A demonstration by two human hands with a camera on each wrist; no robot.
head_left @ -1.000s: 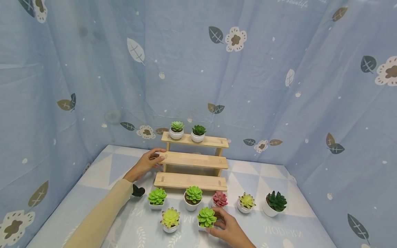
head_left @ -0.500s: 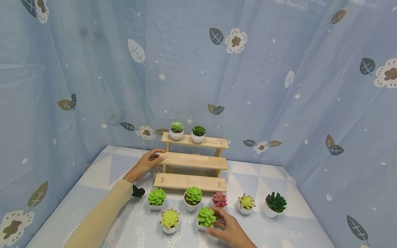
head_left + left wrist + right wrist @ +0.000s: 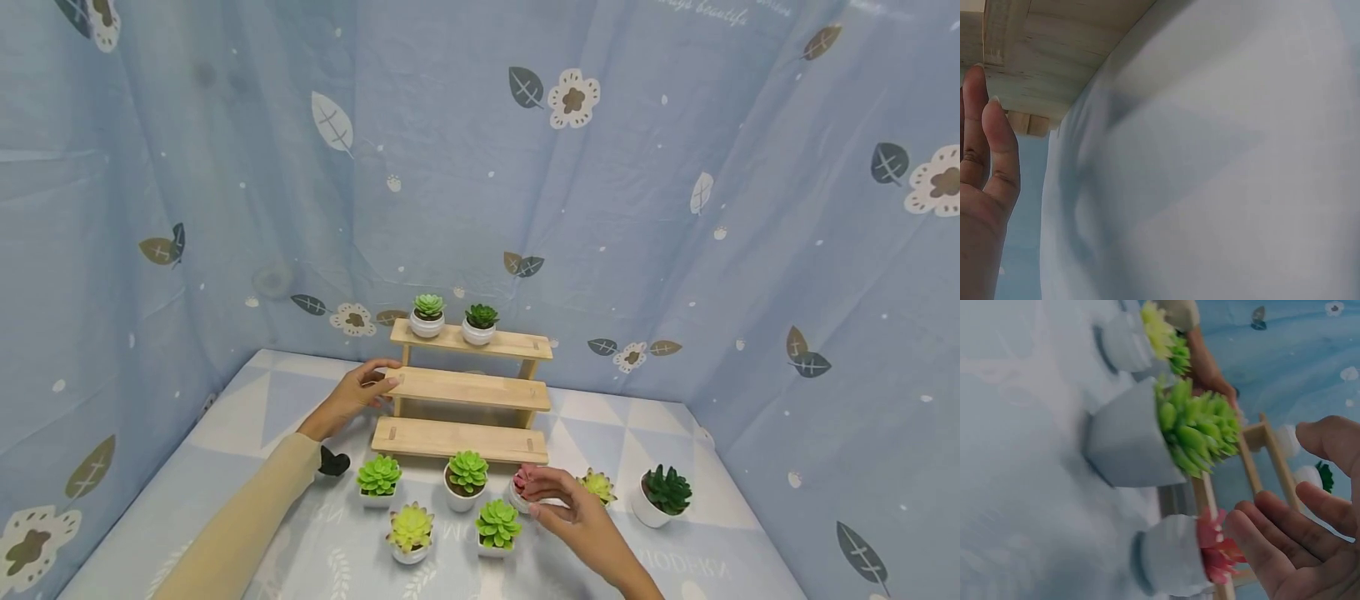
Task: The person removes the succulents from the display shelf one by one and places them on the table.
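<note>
A three-tier wooden shelf stand (image 3: pixel 465 389) stands at the middle of the table. My left hand (image 3: pixel 352 402) holds the left end of its middle tier, thumb on top; in the left wrist view fingers (image 3: pixel 1000 140) reach up at the wood's underside. My right hand (image 3: pixel 588 521) is over the potted red succulent (image 3: pixel 519 492), partly covering it. In the right wrist view that hand (image 3: pixel 1304 544) has its fingers spread and nothing between them, close to the red leaves (image 3: pixel 1217 553). A green succulent in a square white pot (image 3: pixel 497 529) stands just left of it.
Two potted succulents (image 3: pixel 427 317) stand on the top tier. On the table are more pots: two green (image 3: pixel 378 477), two yellow-green (image 3: pixel 411 532), and a dark green one (image 3: pixel 660 496) at right. A small black object (image 3: pixel 334 462) lies beside the left forearm. Patterned curtains (image 3: pixel 465 167) surround the table.
My right hand has let go of the green succulent in the square pot and moved up and right to the red succulent. My left hand stays on the shelf stand.
</note>
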